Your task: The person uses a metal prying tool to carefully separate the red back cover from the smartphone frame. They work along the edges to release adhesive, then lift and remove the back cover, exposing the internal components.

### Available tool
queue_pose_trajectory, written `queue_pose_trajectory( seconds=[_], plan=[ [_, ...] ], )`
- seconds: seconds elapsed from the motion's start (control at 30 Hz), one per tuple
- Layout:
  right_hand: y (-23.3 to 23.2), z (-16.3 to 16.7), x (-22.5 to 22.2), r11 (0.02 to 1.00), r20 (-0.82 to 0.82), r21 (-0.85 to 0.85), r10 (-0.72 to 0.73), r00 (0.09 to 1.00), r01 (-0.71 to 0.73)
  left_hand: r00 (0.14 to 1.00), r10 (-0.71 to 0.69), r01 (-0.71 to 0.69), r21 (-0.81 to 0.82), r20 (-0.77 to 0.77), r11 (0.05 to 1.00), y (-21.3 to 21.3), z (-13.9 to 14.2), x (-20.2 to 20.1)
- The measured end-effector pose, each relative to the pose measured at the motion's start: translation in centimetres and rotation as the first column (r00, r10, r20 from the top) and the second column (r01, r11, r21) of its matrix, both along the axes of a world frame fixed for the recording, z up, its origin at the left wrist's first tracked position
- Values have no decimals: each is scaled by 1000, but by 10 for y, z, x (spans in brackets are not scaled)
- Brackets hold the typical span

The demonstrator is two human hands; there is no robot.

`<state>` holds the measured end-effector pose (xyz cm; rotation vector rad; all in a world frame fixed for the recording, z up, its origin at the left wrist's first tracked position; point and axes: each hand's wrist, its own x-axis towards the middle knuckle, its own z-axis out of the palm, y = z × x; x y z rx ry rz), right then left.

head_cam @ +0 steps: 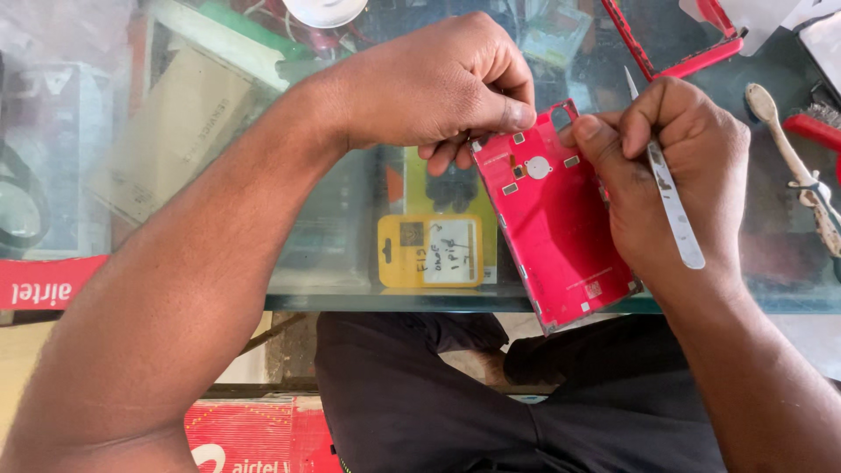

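A red phone back cover (554,229) lies inner side up, tilted over the front edge of a glass counter (333,263). My left hand (447,83) pinches its top left corner with thumb and fingers. My right hand (674,171) grips the cover's right edge near the camera cutout, and a pair of metal tweezers (670,197) lies across the back of that hand, tip pointing up.
A red phone frame (674,52) lies at the far right top. A worn wooden-handled brush (802,171) and a red-handled tool (810,127) sit on the right. Under the glass are a yellow accessory pack (429,251) and boxes. My lap is below the counter edge.
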<state>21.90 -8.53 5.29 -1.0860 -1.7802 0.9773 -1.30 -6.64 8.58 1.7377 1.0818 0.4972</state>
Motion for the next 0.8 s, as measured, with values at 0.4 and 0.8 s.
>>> queue_pose_trajectory(
  seconds=[0.4,0.8],
  plan=[
    [4,2,4,986,-225,-126,78,971,-108,999,33,-32,41,-25,999,0,0,-3],
    [0,-4,6,1000,-84,-9,22,996,-23,996,-91,91,93,-10,992,-1,1,-1]
  ],
)
